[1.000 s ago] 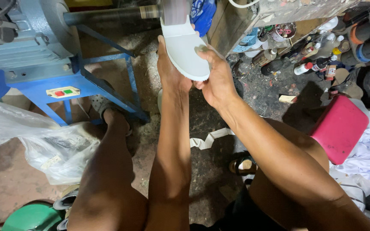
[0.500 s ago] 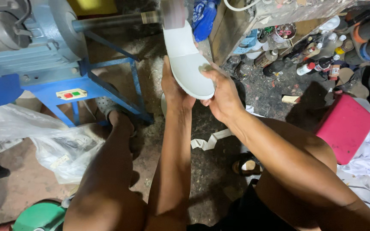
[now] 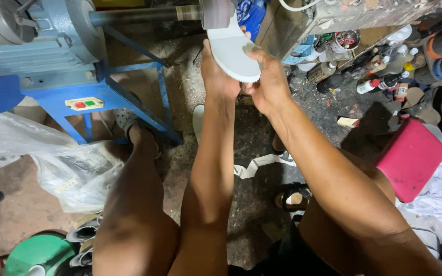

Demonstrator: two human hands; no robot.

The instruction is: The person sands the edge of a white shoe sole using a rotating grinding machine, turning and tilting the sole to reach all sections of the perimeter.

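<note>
Your left hand [image 3: 220, 76] and right hand [image 3: 268, 84] are clasping a flat white oval sole [image 3: 233, 51], fingers closed round its edges, beneath the grey grinding drum [image 3: 217, 13]; small bottles [image 3: 379, 82] are crowding right of your fingers.

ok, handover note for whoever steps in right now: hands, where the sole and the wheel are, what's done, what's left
Left hand: grips the white shoe sole from below and on its left side.
Right hand: fingers over the sole's right edge, thumb side low.
The sole is raised to the grinding wheel on the shaft of the blue-framed motor stand. Its top end sits right at the wheel; actual contact cannot be judged.
Done: sole picked up and brought to the wheel.
Left: how much edge is finished cannot be seen. A white strip lies on the floor between the legs.
</note>
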